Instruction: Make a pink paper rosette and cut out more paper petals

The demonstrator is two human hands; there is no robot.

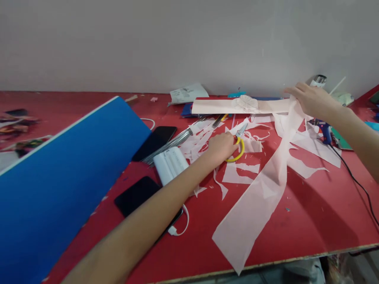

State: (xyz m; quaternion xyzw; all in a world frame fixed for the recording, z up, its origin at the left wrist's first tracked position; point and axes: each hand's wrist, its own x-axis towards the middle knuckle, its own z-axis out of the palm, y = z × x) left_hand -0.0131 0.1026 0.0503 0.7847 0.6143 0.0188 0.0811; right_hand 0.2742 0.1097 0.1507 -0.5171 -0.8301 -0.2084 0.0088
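Note:
My left hand point(223, 146) reaches across the red table and is closed on the handle of a pair of yellow-handled scissors point(242, 149), whose blades point away from me. At the upper right, my right hand point(310, 98) pinches the top end of a long, pale pink paper strip point(269, 185). The strip hangs down twisted, and its wide lower end lies near the table's front edge. Scraps of the same pink paper point(239, 173) are scattered around the scissors. Behind them a flat pale pink band point(213, 106) lies along the back of the table.
A big blue board point(79, 169) slants over the left side. Two dark phones point(155, 142) and a white power bank point(170, 163) with a cable sit near my left forearm. A blue glue gun point(325, 131) with a black cord rests at right, near a bottle point(319, 81).

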